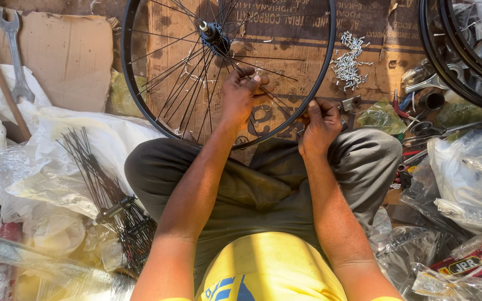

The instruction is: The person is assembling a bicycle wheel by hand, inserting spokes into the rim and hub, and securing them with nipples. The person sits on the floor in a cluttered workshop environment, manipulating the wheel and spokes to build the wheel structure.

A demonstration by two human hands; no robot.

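A black bicycle wheel rim [140, 106] leans over my crossed legs, its hub [214, 34] at the top with thin spokes fanning out. My left hand [242, 95] reaches inside the rim and pinches a spoke [269, 71] between its fingers. My right hand [320, 124] grips the rim's near right edge, fingers curled on something small there that I cannot make out.
A heap of small silver spoke nipples [348, 61] lies on cardboard beyond the rim. A bundle of loose black spokes with a hub [112, 195] rests on plastic bags at left. A spanner [17, 56] lies far left. More rims [458, 61], tools and bags crowd the right.
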